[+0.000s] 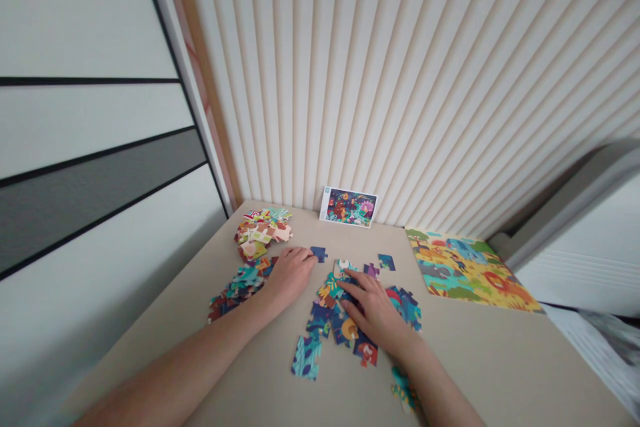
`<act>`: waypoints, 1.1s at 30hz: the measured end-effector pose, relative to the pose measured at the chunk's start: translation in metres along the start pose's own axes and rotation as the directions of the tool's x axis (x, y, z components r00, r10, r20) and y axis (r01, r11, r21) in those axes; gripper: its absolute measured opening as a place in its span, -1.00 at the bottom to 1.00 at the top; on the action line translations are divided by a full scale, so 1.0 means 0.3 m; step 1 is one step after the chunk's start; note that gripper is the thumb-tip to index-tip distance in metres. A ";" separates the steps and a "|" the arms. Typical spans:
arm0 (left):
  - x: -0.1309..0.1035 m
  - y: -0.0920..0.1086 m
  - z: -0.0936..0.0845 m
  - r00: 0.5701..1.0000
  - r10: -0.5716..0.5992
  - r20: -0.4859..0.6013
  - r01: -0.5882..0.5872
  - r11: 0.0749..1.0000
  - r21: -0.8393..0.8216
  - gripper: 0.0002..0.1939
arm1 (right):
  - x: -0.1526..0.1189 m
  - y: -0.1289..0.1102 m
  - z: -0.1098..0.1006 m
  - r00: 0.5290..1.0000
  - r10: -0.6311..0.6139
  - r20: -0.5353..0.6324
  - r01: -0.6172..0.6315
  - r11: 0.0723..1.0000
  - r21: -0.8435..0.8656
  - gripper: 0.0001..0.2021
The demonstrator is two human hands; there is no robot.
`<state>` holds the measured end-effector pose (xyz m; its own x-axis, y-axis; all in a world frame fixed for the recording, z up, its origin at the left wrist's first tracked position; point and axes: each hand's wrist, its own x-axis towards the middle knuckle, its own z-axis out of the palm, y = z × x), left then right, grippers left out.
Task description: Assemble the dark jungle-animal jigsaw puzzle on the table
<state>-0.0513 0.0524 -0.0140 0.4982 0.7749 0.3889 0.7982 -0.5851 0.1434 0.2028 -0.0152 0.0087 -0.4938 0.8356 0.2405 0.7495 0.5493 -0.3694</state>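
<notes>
Dark puzzle pieces (319,320) lie in a loose cluster at the middle of the table. Over its upper right part rests my right hand (369,303), fingers spread on the pieces, holding nothing that shows. My left hand (291,271) is left of the cluster, its fingers bent together beside a dark blue piece (319,254); whether they grip it cannot be made out. A heap of dark pieces (243,287) lies by the left wrist. One teal piece (306,357) sits at the near left of the cluster, and a dark piece (386,262) lies beyond the right hand.
A picture card (349,207) leans against the pleated wall panel at the back. A pile of light pieces (263,232) is at the back left. At the right lies a bright animal picture (470,270). More green pieces (401,388) lie near my right forearm.
</notes>
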 end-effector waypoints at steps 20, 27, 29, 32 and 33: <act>0.011 -0.002 0.004 0.998 0.055 0.021 -0.056 0.997 0.052 -0.52 | 0.000 0.008 0.000 1.000 -0.002 -0.010 0.002 1.000 0.002 -0.62; -0.022 0.064 -0.046 0.997 0.074 0.000 -0.072 0.981 0.178 -0.51 | -0.001 0.032 0.017 0.997 -0.018 -0.072 0.020 1.000 0.023 -0.67; -0.042 0.072 -0.074 0.996 0.091 -0.001 -0.089 0.979 0.185 -0.55 | 0.000 0.038 0.019 0.997 -0.029 -0.078 0.032 0.999 0.036 -0.68; -0.087 0.043 -0.120 0.999 0.047 0.016 -0.050 0.978 0.200 -0.65 | 0.000 0.042 0.020 0.995 -0.042 -0.086 0.046 0.998 0.044 -0.67; -0.107 0.024 -0.132 1.000 0.019 0.025 -0.023 0.977 0.213 -0.67 | -0.001 0.043 0.021 0.995 -0.047 -0.087 0.051 0.998 0.045 -0.67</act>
<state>-0.0751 0.0139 0.0107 0.5212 0.7697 0.3687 0.8400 -0.5390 -0.0625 0.2098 -0.0083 -0.0016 -0.4882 0.8061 0.3344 0.7028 0.5903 -0.3971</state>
